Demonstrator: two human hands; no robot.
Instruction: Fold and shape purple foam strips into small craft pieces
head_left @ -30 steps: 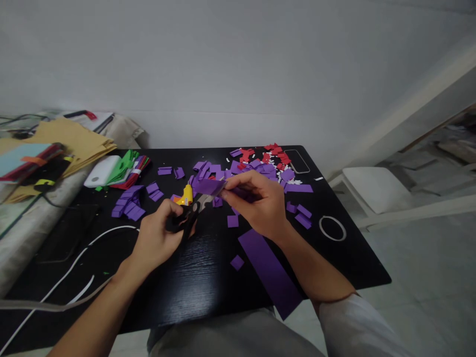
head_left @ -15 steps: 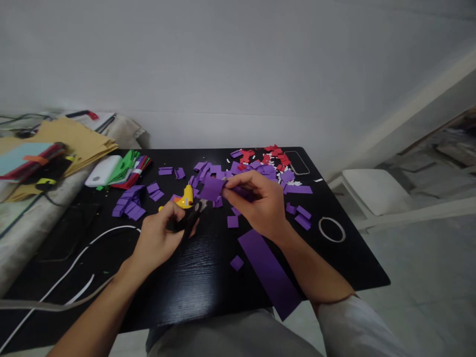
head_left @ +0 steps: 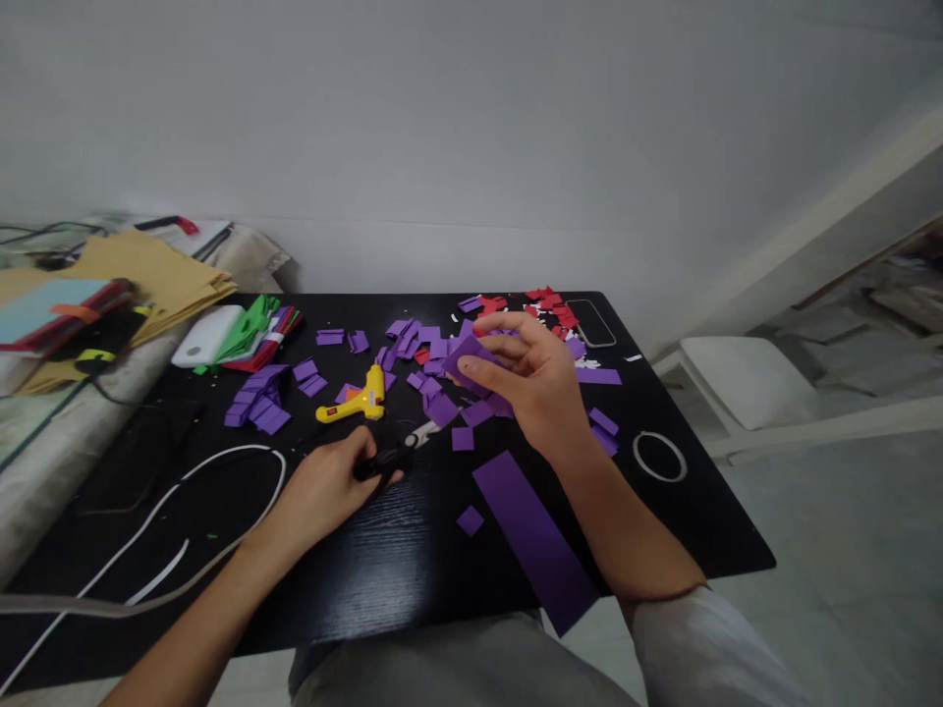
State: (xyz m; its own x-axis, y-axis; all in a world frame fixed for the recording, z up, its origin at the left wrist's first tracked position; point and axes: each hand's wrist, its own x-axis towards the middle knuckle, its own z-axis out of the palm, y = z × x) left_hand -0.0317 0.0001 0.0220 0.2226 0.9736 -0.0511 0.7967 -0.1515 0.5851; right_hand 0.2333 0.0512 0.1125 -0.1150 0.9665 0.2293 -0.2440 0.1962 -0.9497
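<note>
Rn, purple strip (head_left: 535, 543) overhangs near edge; L hand (head_left: 324, 486) clasps scissors (head_left: 410, 442) by handles, so blades point away; R hand (head_left: 541, 388) pinches purple pc. (head_left: 468, 355), prob. folded, above scraps (head_left: 442, 407); glue gun (head_left: 358, 403) left, red bits (head_left: 566, 316) far right.

I'm in a plain room used for papercraft, home or workshop I can't tell: a black table (head_left: 383, 550) strewn with purple paper pieces (head_left: 259, 401), a yellow glue gun (head_left: 358, 399), bare pale wall (head_left: 457, 260), and a white seat (head_left: 748, 381) over a tiled floor (head_left: 847, 550).
</note>
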